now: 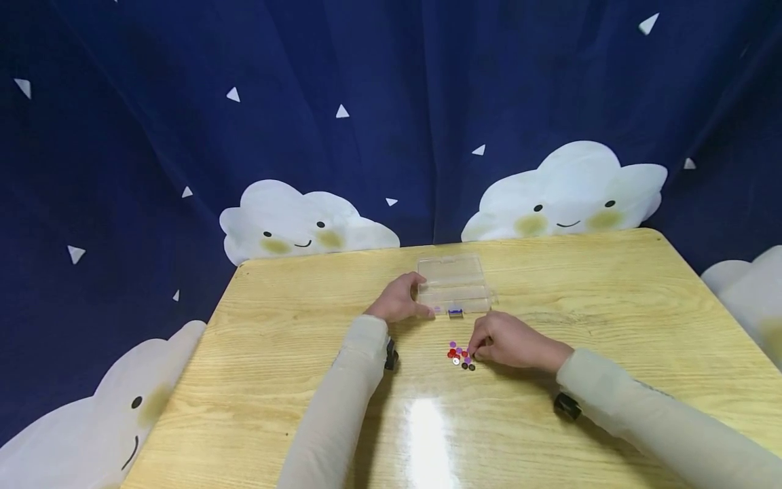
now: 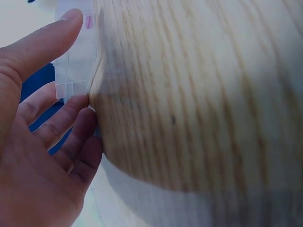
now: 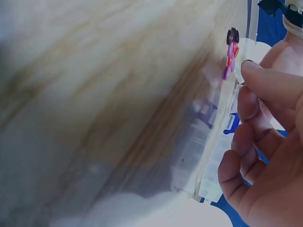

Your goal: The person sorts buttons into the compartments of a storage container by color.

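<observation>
A clear plastic box (image 1: pixel 455 293) with its lid laid back stands toward the rear of the table; a pink-purple piece (image 2: pixel 89 21) shows through its wall. My left hand (image 1: pixel 400 299) holds the box at its left end, thumb at the front corner and fingers round the side. In front of the box lies a loose cluster of small round buttons (image 1: pixel 455 362), purple, red, white and black. At the cluster's right edge, my right hand (image 1: pixel 510 339) pinches a dark button (image 3: pixel 248 61) between thumb and index finger, mostly hidden by the fingertips.
The wooden table (image 1: pixel 244 380) ends at a far edge just behind the box. Behind it hangs a dark blue curtain (image 1: pixel 366 81) with white clouds. A blue latch (image 1: pixel 455 313) sits on the box's front. Both wrists wear black straps.
</observation>
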{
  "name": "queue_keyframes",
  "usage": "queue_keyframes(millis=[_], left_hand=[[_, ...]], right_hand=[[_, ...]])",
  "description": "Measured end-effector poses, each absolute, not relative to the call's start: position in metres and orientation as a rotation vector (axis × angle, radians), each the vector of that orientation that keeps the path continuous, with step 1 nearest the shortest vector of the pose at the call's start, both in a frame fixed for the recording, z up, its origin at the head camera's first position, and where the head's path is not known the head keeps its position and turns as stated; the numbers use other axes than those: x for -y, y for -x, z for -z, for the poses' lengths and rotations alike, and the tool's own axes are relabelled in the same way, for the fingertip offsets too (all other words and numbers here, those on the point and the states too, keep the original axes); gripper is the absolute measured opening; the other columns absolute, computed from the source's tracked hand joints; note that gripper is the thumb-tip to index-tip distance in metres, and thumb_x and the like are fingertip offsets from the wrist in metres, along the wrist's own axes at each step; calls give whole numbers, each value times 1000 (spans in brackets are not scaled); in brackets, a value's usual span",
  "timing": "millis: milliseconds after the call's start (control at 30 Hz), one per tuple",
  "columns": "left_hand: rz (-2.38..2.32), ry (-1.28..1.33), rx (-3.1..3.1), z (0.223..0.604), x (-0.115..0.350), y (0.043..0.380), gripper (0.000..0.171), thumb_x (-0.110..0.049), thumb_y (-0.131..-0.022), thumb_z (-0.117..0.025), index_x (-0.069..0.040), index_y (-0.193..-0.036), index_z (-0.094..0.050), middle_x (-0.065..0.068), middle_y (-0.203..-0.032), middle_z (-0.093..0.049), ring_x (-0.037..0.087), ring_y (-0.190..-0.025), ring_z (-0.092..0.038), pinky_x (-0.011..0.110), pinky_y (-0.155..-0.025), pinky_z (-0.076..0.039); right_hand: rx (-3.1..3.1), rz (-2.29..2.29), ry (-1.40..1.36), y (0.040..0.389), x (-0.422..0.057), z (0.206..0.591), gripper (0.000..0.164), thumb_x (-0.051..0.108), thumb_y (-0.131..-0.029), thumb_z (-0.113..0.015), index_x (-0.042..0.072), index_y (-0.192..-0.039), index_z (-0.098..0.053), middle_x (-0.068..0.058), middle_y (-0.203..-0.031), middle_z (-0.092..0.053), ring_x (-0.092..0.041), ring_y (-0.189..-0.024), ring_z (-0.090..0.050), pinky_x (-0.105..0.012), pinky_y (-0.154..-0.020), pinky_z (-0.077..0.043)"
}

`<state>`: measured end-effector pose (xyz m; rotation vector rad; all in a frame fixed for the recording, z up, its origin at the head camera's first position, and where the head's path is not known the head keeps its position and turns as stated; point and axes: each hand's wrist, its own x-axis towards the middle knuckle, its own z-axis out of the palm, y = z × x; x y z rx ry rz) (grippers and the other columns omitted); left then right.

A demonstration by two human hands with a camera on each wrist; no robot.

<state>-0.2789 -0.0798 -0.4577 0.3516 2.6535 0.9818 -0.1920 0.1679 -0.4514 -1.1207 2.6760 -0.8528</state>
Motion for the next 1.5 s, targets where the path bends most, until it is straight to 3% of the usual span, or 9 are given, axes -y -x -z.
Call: queue_keyframes(millis=[500,1067,1233,1500], left_hand=[[-961,-332,-2667,454,78,275,76,-25,-74,-88,-13,-139,-52,10,-134,-58,26,-122,-54,40,-110,-43],[-963,-335,-2669,455,79,277,76,-27,-73,-89,-12,-138,-53,10,-129,-59,24,-116,-54,40,-107,-45],[-971,-324,-2674,454,82,276,75,-26,-73,-89,-11,-137,-53,10,-130,-59,25,-117,-54,41,-108,-44],[-956,-331,-2671,456,77,275,75,-26,-74,-88,-13,-138,-53,9,-132,-59,24,-119,-54,39,-108,-44]], right_hand=[[-2723,976,995,210,-171,439,11,7,-88,-73,15,-88,-80,8,-83,-71,-6,-80,-62,-27,-74,-52],[-2880,1033,812,241,-164,414,13,7,-90,-69,13,-91,-80,1,-83,-71,-11,-73,-55,-28,-68,-44],[-2903,1056,804,255,-158,417,11,8,-90,-70,11,-91,-80,-3,-84,-73,-11,-69,-50,-26,-65,-41],[-2914,1063,689,264,-164,425,15,8,-92,-65,6,-96,-79,-8,-90,-75,-12,-71,-56,-27,-64,-44]])
